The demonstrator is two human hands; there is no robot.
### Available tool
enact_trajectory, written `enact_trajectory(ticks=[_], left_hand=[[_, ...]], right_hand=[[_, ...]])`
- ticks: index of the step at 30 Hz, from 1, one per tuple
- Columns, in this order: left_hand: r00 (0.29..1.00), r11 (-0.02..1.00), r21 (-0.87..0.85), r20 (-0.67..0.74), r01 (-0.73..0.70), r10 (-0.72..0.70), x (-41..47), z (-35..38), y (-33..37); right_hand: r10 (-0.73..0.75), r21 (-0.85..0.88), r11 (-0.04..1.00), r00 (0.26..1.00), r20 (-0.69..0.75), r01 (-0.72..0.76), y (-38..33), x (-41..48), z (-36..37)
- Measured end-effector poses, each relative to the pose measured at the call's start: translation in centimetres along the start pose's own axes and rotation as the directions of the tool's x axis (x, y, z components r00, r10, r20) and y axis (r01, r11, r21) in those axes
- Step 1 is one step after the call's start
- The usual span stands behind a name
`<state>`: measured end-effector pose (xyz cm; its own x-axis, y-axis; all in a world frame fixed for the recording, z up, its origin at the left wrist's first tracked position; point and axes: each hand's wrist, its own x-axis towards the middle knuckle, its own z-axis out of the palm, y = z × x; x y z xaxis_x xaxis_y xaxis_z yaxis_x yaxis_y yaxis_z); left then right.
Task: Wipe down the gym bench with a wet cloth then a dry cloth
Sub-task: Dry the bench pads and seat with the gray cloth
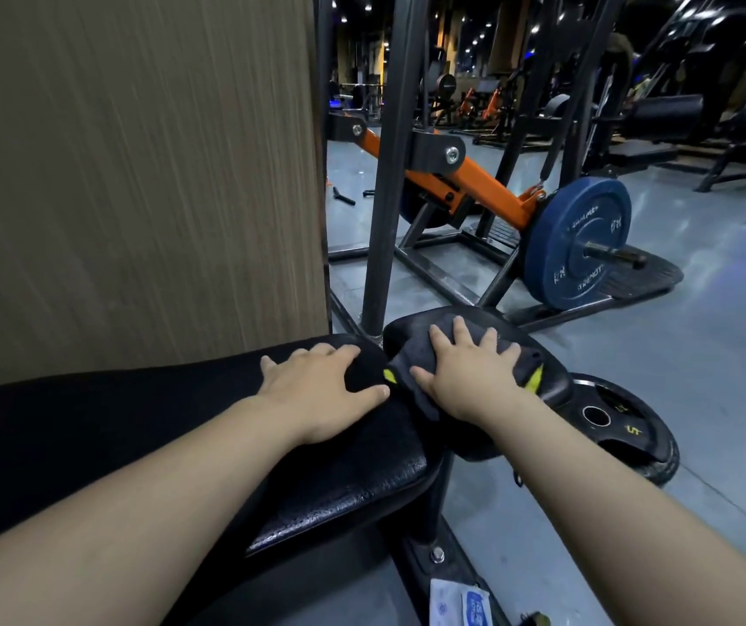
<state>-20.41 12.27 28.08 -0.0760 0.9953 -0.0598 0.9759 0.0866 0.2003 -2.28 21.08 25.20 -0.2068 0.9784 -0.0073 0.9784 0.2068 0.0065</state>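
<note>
The black padded gym bench [136,426] runs from the lower left toward the centre, with a smaller black seat pad [416,327] beyond a gap. My left hand [321,386] lies flat on the end of the long pad, fingers spread, holding nothing. My right hand [470,372] presses flat on a dark cloth with yellow-green marks [529,368], which is spread over the seat pad. Part of the cloth is hidden under my palm.
A brown wood-grain wall [136,173] stands close on the left. A black upright post [384,196] rises just behind the pads. A black weight plate [623,426] lies on the floor to the right, a blue plate [578,246] on an orange lever machine beyond. A white packet [461,603] lies on the floor.
</note>
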Motion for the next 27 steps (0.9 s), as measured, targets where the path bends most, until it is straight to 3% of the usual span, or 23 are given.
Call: enact_trajectory(ticks=[6, 12, 27], left_hand=[[0.997, 0.993, 0.107, 0.055, 0.056, -0.062, -1.1, -0.5, -1.8], [0.978, 0.985, 0.141, 0.166, 0.103, -0.126, -2.2, -0.2, -4.2], [0.986, 0.991, 0.080, 0.123, 0.106, -0.115, -2.7, 0.7, -4.5]], right_hand=[[0.015, 0.015, 1.000, 0.999, 0.030, -0.016, -3.8, 6.9, -0.2], [-0.061, -0.006, 0.998, 0.997, 0.038, 0.061, -4.6, 9.4, -0.5], [-0.239, 0.121, 0.959, 0.960, -0.146, 0.257, 0.4, 0.6, 0.5]])
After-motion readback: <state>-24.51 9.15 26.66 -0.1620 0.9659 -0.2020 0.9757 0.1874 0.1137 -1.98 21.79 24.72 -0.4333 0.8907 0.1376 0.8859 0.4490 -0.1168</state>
